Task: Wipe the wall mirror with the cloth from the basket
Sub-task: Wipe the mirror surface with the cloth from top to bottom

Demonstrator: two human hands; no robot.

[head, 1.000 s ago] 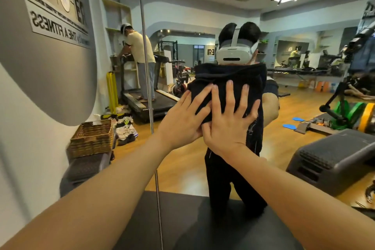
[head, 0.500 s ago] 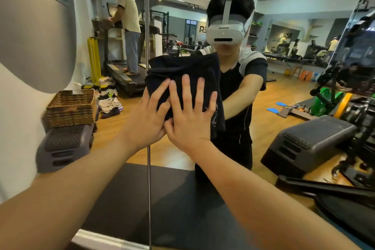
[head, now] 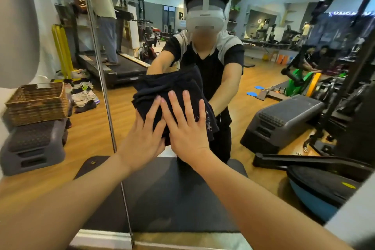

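A dark navy cloth (head: 162,89) is pressed flat against the wall mirror (head: 253,124), roughly at waist height in the reflection. My left hand (head: 144,138) lies on the cloth's lower left part, fingers spread. My right hand (head: 186,128) lies beside it on the lower right part, fingers spread too, the two hands touching at the thumbs. A woven wicker basket (head: 36,103) shows in the mirror at the left, standing on a grey step platform (head: 32,146). A vertical seam (head: 101,79) divides the mirror panels just left of the cloth.
The mirror reflects a gym: my own figure with a white headset, a person on a treadmill (head: 113,67) at the back left, shoes on the floor, another grey step platform (head: 282,119) and a blue balance trainer (head: 316,199) on the right. The mirror's bottom edge (head: 162,237) is near.
Both hands and the cloth have slid down the mirror and a little to the right, after an earlier sweep left. My view has tilted downward, showing the mirror's bottom edge.
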